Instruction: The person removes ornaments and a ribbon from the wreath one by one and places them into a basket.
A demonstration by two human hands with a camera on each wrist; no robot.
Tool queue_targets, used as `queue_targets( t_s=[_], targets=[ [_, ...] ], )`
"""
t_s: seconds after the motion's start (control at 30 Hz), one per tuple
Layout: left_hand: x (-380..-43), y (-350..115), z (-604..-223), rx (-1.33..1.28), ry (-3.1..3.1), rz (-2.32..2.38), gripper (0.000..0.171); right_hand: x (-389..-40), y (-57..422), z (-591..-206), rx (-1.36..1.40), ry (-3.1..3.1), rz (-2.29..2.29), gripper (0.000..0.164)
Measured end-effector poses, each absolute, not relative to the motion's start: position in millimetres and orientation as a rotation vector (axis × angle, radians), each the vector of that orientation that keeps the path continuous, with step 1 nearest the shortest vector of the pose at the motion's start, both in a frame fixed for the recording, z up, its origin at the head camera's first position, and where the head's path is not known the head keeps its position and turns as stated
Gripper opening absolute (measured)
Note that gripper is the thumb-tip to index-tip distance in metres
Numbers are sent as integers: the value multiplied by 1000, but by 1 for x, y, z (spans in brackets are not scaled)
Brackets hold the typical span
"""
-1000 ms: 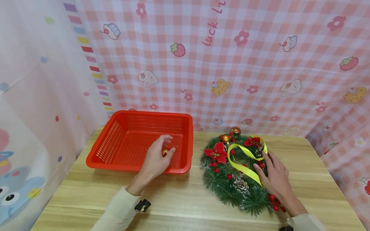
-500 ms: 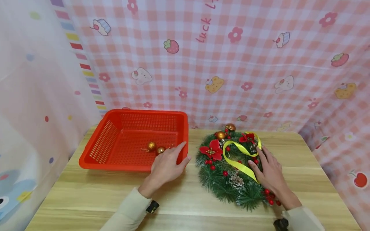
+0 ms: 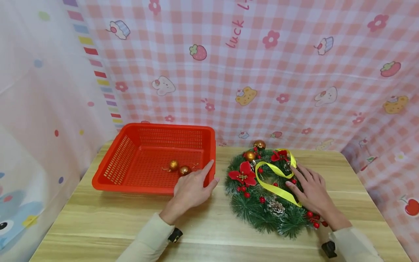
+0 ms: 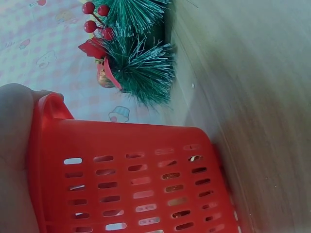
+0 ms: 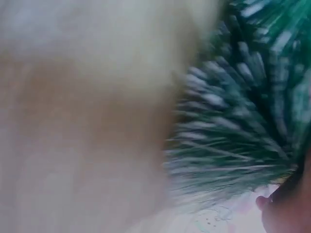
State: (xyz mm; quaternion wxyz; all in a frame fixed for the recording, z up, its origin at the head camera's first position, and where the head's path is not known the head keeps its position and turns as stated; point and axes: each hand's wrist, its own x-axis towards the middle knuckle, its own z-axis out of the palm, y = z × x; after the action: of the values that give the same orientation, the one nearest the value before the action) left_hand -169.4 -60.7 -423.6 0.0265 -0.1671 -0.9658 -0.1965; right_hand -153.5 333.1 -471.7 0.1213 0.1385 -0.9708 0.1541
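My left hand (image 3: 194, 189) holds the front right corner of a red plastic basket (image 3: 131, 187), forefinger along the right rim and thumb outside; its other fingers are hidden. In the left wrist view, the hand (image 4: 17, 141) lies at the basket's rim (image 4: 121, 128). Inside the basket are a glittery gold bauble (image 3: 174, 165) and a shiny one (image 3: 184, 170). My right hand (image 3: 312, 189) rests on the right side of a green Christmas wreath (image 3: 243, 207), fingers extended beside a looped yellow ribbon (image 3: 278, 191). Needles of the wreath (image 5: 233, 131) fill much of the right wrist view.
The wreath carries red poinsettias (image 3: 243, 174), red berries, pine cones (image 3: 276, 207) and gold baubles (image 3: 250, 155) at its back. Everything sits on a wooden table (image 3: 209, 225), with a pink checked curtain (image 3: 212, 80) behind it and a white one (image 3: 49, 91) at left.
My left hand has let go of a gold bauble in the basket and moved right and nearer, onto the basket's front right corner. The right hand has stayed on the wreath.
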Motion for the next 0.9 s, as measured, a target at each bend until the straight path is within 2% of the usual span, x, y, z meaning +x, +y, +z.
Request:
queue_targets(
  t_s=[0.2,0.4,0.63,0.8,0.9],
  targets=[
    [-170,-59,-423,-512,-2983,-591,64,-141,321,-441,273,-2891,545,61],
    [-169,-59,-423,-507,-2976,-595,64,-117,269,-417,273,-2775,644,57],
    [-170,-61,-423,-502,-2965,-577,63,-108,208,-435,349,-2854,398,64],
    [-169,-60,-424,-504,-2985,-577,64,-109,191,-453,249,-2916,259,74],
    [-168,-59,-423,-504,-2994,-581,64,-108,191,-459,241,-2896,200,74]
  ],
)
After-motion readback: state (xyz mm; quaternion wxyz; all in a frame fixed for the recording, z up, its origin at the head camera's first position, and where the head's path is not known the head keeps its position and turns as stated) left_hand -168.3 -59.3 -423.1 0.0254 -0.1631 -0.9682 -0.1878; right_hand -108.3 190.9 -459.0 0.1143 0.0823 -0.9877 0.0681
